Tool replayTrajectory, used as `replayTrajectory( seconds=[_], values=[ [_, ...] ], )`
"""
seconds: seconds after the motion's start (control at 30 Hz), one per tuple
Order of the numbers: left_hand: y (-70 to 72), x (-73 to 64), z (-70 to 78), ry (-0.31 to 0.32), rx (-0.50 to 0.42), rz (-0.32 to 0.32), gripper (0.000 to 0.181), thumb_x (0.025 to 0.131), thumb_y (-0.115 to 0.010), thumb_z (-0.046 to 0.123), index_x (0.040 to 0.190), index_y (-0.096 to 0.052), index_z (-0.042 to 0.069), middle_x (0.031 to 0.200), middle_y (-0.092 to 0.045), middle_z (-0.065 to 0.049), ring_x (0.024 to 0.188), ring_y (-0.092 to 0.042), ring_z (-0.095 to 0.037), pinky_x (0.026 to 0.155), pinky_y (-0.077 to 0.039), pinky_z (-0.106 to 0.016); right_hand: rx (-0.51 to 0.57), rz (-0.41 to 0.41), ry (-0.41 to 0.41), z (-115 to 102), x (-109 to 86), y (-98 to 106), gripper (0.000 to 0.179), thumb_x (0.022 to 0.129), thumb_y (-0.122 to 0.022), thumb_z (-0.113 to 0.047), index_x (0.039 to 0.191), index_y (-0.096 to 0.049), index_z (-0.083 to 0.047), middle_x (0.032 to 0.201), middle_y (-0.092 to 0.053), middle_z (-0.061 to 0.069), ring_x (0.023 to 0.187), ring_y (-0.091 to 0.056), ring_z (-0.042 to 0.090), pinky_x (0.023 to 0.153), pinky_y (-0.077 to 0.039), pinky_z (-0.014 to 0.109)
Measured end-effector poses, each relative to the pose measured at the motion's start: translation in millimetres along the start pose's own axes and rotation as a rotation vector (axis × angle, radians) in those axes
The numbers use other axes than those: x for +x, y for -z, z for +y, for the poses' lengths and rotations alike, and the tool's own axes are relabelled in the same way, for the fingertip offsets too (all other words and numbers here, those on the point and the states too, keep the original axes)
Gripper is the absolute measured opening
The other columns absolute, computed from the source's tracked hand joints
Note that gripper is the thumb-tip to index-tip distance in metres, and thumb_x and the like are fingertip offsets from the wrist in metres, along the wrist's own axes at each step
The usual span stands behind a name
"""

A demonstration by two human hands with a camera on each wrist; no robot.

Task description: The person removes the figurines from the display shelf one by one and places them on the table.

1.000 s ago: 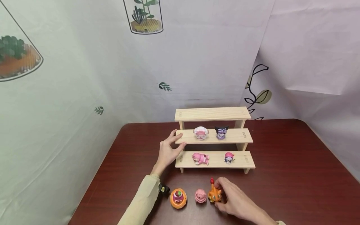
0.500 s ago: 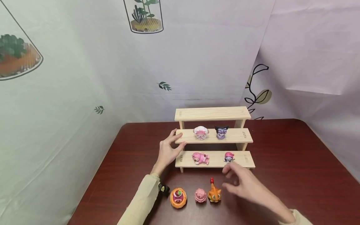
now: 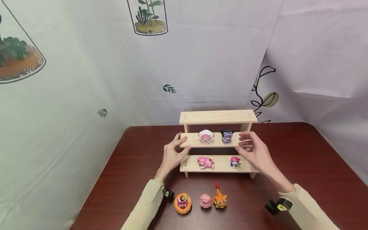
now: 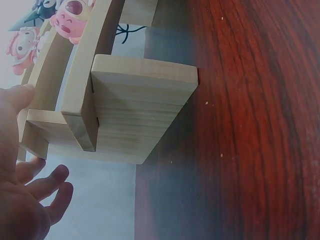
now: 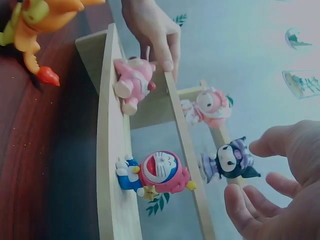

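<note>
A tiered wooden display shelf stands on the table. My left hand pinches the left end of its middle board, thumb at the front edge; the left wrist view shows the fingers at the far side. My right hand is at the right end of that board, fingers apart and slightly bent. Nearest to it is a black-and-purple figurine; a gap shows between them in the head view. Beside that sits a white-and-pink figurine. The lowest board bears a pink bear figurine and a pink-hooded blue-and-white cat figurine.
In front of the shelf lie an orange round toy with a berry top, a small pink figurine and an orange figurine with a red-tipped tail. A printed cloth hangs behind the dark red table.
My right hand has let go of the orange figurine and moved up and away to the right end of the middle board. The left hand stays where it was.
</note>
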State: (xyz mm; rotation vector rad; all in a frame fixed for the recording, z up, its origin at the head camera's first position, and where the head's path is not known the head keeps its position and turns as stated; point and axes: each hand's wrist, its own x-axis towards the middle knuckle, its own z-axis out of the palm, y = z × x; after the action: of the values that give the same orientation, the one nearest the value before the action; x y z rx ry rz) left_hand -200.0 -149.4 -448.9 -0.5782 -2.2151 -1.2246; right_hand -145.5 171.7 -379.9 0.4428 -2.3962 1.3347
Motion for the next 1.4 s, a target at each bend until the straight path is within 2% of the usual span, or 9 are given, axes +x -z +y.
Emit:
replayTrajectory(
  seconds=[0.2,0.47,0.67,0.83,1.07,1.4],
  values=[
    [0.0,-0.6,-0.4,-0.009,-0.006,0.001,0.04,0.082,-0.084,0.014,0.119,-0.073,0.002,0.136,-0.058,-0.02,0.127,-0.054,-0.03,0.097,-0.047,-0.045,0.04,-0.015,-0.042,4.6,11.0,-2.5,0.045,0.087,-0.074,0.0,0.126,-0.053,0.002,0.115,-0.061,0.023,0.098,-0.068,0.038,0.075,-0.052,0.021],
    [0.2,-0.5,1.4,-0.016,-0.009,0.002,0.041,0.082,-0.084,0.013,0.119,-0.073,0.001,0.136,-0.058,-0.02,0.127,-0.054,-0.03,0.097,-0.047,-0.047,0.028,-0.057,-0.073,8.3,22.3,-6.8,0.047,0.089,-0.074,-0.003,0.13,-0.052,0.0,0.12,-0.058,0.024,0.103,-0.066,0.041,0.082,-0.054,0.05],
    [0.3,-0.7,2.3,-0.026,-0.005,0.01,0.041,0.081,-0.084,0.015,0.119,-0.073,0.001,0.135,-0.059,-0.02,0.127,-0.054,-0.031,0.096,-0.047,-0.048,0.041,-0.071,-0.075,9.4,27.5,-10.2,0.05,0.087,-0.075,-0.002,0.131,-0.051,0.002,0.121,-0.056,0.028,0.105,-0.064,0.044,0.085,-0.052,0.056],
    [0.8,-0.4,2.3,-0.016,-0.001,0.005,0.041,0.082,-0.084,0.014,0.119,-0.073,0.002,0.136,-0.058,-0.019,0.128,-0.054,-0.029,0.098,-0.047,-0.046,0.052,-0.074,-0.056,9.5,31.7,-12.7,0.05,0.086,-0.076,0.0,0.13,-0.052,0.002,0.12,-0.057,0.029,0.102,-0.066,0.043,0.082,-0.054,0.054],
    [0.7,-0.1,2.3,-0.03,0.0,0.016,0.041,0.081,-0.084,0.014,0.119,-0.073,0.001,0.135,-0.059,-0.02,0.127,-0.054,-0.031,0.097,-0.047,-0.048,0.067,-0.074,-0.022,10.3,36.3,-14.8,0.046,0.085,-0.076,0.0,0.126,-0.055,0.002,0.118,-0.059,0.03,0.097,-0.068,0.042,0.077,-0.057,0.044],
    [0.8,0.6,1.8,-0.015,-0.01,0.003,0.042,0.081,-0.084,0.014,0.12,-0.073,0.002,0.136,-0.058,-0.02,0.129,-0.053,-0.029,0.098,-0.046,-0.045,0.098,-0.121,-0.044,10.7,40.5,-17.0,0.044,0.087,-0.075,0.001,0.125,-0.055,0.001,0.117,-0.06,0.027,0.096,-0.067,0.039,0.074,-0.054,0.029]
  ],
)
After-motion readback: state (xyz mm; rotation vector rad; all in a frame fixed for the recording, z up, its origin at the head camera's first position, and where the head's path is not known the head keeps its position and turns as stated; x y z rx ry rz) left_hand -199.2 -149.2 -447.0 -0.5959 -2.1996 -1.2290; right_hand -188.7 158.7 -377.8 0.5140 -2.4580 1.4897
